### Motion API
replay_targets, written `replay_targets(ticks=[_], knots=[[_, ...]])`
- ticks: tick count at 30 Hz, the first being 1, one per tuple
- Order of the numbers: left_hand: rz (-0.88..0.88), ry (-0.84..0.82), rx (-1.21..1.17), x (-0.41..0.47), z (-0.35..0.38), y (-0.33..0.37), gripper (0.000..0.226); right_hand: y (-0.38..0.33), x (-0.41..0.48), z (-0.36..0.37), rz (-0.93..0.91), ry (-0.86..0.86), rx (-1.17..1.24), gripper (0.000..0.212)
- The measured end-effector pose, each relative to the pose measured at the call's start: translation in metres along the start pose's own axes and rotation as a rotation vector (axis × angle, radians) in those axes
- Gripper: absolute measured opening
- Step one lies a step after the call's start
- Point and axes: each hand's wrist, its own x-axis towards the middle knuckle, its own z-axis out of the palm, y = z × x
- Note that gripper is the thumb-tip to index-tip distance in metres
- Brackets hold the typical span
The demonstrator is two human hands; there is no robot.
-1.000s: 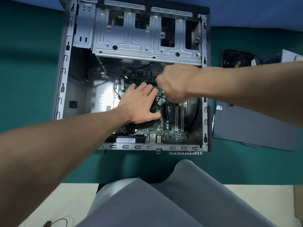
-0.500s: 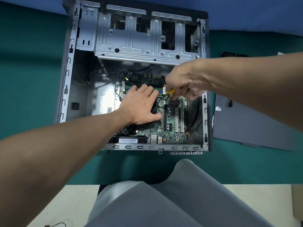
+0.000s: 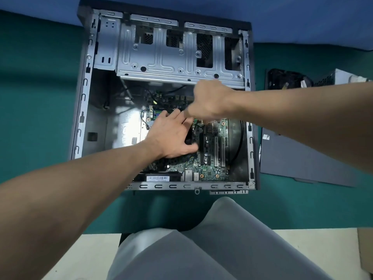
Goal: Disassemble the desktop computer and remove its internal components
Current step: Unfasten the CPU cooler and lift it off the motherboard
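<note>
The open desktop case (image 3: 84, 93) lies on its side on the green table, with the green motherboard (image 3: 212, 170) still inside. My left hand (image 3: 171, 136) rests flat, fingers straight, on the black CPU cooler (image 3: 189, 136). My right hand (image 3: 210, 102) hovers just above and right of it, blurred. Its fingers are curled round a tool that they hide, the yellow-handled screwdriver seen a moment ago. It points down at the board beside the cooler's far right corner.
The empty metal drive cage (image 3: 161, 63) fills the far end of the case. Right of the case lie the grey side panel (image 3: 302, 158), a black fan (image 3: 286, 79) and a metal power supply box (image 3: 343, 76). My knees in grey trousers (image 3: 201, 249) are at the table's near edge.
My right hand swung right, showing a yellow handle, then came back left over the cooler's corner, where the handle is hidden. My left hand has stayed on the cooler.
</note>
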Motion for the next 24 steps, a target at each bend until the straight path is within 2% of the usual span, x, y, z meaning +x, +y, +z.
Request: replay_targets(ticks=[2,3,5,7,11,13,14,16,19,22,24], knots=[[0.005,0.012,0.008,-0.001,0.000,0.000,0.072,0.006,0.003,-0.001,0.319,-0.220,0.346,0.021],[0.007,0.013,0.009,-0.001,-0.001,0.000,0.071,0.008,0.003,-0.001,0.401,-0.303,0.397,0.021],[0.008,-0.001,0.006,-0.001,-0.002,0.001,0.071,0.012,0.003,-0.002,0.409,-0.337,0.343,0.020],[0.001,-0.004,0.000,0.000,-0.001,0.000,0.072,0.013,0.001,-0.001,0.207,-0.225,0.057,0.020],[-0.016,-0.040,-0.022,0.001,-0.001,0.000,0.074,0.009,-0.020,0.009,-0.369,0.075,-0.902,0.025],[-0.024,-0.061,-0.041,0.001,-0.002,0.001,0.078,0.006,-0.024,0.014,-0.549,0.102,-1.041,0.018],[-0.023,-0.066,-0.043,0.001,-0.003,0.002,0.080,0.006,-0.022,0.014,-0.564,0.116,-0.982,0.011],[-0.019,-0.078,-0.032,0.001,-0.004,0.002,0.082,0.011,-0.013,0.015,-0.476,0.213,-0.665,0.014],[-0.028,-0.079,-0.013,0.001,-0.005,0.002,0.084,0.017,-0.002,0.029,-0.348,0.491,-0.133,0.027],[-0.023,-0.043,-0.026,-0.001,-0.004,0.001,0.076,0.018,0.007,0.046,-0.112,0.766,0.675,0.051],[-0.016,-0.019,-0.032,-0.001,-0.003,0.000,0.071,0.016,0.013,0.055,0.015,0.836,1.238,0.056]])
